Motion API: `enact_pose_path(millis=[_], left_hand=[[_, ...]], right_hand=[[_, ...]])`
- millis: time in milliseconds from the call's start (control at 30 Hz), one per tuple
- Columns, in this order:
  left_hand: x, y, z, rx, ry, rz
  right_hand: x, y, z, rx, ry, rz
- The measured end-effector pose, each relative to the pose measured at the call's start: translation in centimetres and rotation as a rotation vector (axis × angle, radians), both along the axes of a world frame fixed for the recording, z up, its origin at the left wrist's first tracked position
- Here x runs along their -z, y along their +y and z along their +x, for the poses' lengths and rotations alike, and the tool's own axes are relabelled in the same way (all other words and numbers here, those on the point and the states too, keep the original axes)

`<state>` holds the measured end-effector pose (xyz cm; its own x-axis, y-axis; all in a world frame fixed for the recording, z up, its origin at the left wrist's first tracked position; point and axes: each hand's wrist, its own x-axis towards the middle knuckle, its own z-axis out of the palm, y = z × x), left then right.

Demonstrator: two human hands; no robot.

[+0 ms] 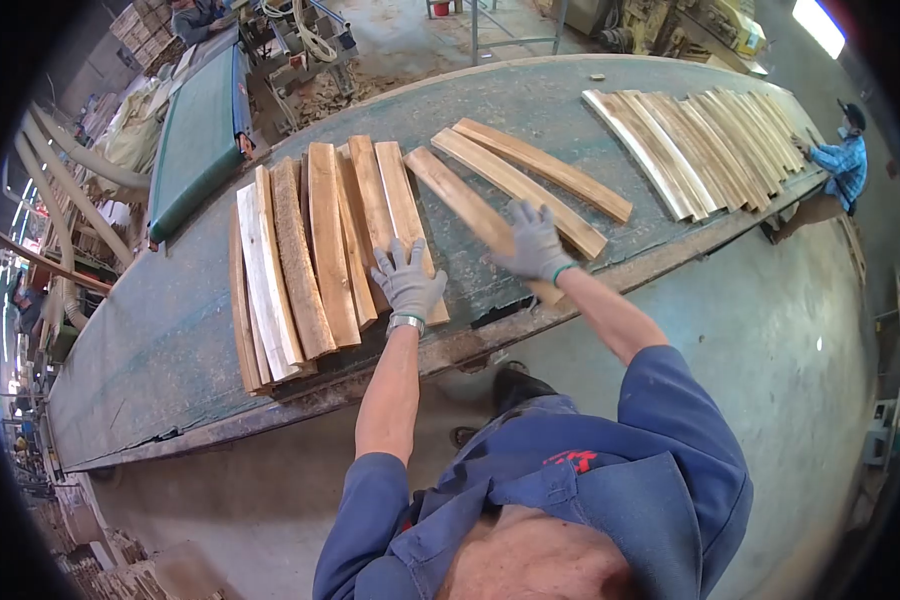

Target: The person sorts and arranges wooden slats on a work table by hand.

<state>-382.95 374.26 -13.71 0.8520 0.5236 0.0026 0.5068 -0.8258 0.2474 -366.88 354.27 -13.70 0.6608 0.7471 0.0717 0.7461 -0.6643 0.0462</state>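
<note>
Both of my hands wear grey gloves. My left hand [408,284] lies with spread fingers on the near ends of the right-hand boards in a row of wooden boards [327,240]. On a single board [460,195], slightly blurred, rests my right hand [536,243], its fingers apart over the near part. Two more boards lie just beyond it: a light one [520,190] and a browner one [550,168], slanting toward the table's near edge. Everything lies on a worn green table [190,330].
Another row of boards [690,150] covers the table's right part, where a person in a blue checked shirt [842,168] stands with hands on it. A green conveyor [198,140] adjoins at the back left. Another person [195,20] is beyond it.
</note>
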Motion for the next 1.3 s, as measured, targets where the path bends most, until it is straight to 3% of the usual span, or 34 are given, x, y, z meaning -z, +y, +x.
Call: enact_pose_path(millis=[33, 167, 233, 267, 300, 333, 467, 600, 767, 867, 967, 1200, 1300], left_hand=[[-0.1, -0.4, 0.2, -0.049, -0.006, 0.018], [1.6, -0.9, 2.2, -0.278, -0.061, 0.116], [2.4, -0.5, 2.3, -0.276, -0.025, 0.097], [2.4, -0.4, 3.0, -0.279, -0.019, 0.089], [1.8, -1.0, 3.6, -0.268, 0.055, 0.117], [2.2, -2.0, 4.2, -0.264, 0.044, 0.224], [2.9, -6.2, 7.3, -0.214, -0.087, 0.126], [3.6, -10.5, 10.1, -0.21, -0.117, 0.076], [3.5, -10.8, 12.1, -0.157, -0.101, 0.043], [3.5, -10.5, 12.4, -0.141, -0.092, 0.014], [3.2, -9.9, 13.1, -0.103, -0.082, 0.013], [3.5, -8.7, 13.9, -0.035, -0.133, 0.064], [3.6, -7.6, 13.7, -0.016, -0.205, -0.113]], right_hand=[[0.1, 0.8, -1.0, 0.019, -0.017, -0.076], [0.2, 1.1, -0.3, 0.066, 0.069, 0.254], [1.0, -1.0, 4.0, 0.167, -0.122, 0.347], [-0.2, -2.8, 6.6, 0.214, 0.064, 0.343], [-1.2, -4.6, 9.0, 0.252, 0.047, 0.244], [1.2, -6.3, 12.5, 0.243, 0.047, 0.251], [2.1, -9.2, 17.4, 0.183, 0.209, 0.221], [2.1, -9.8, 14.1, 0.139, 0.355, 0.335], [2.3, -11.5, 8.5, 0.058, 0.156, 0.457], [-1.3, -12.8, 4.3, -0.157, 0.179, 0.377], [-0.2, -12.8, 2.1, -0.289, 0.231, 0.34], [2.3, -8.8, 5.0, -0.054, -0.032, 0.435], [1.7, -8.3, 4.8, -0.051, -0.019, 0.446]])
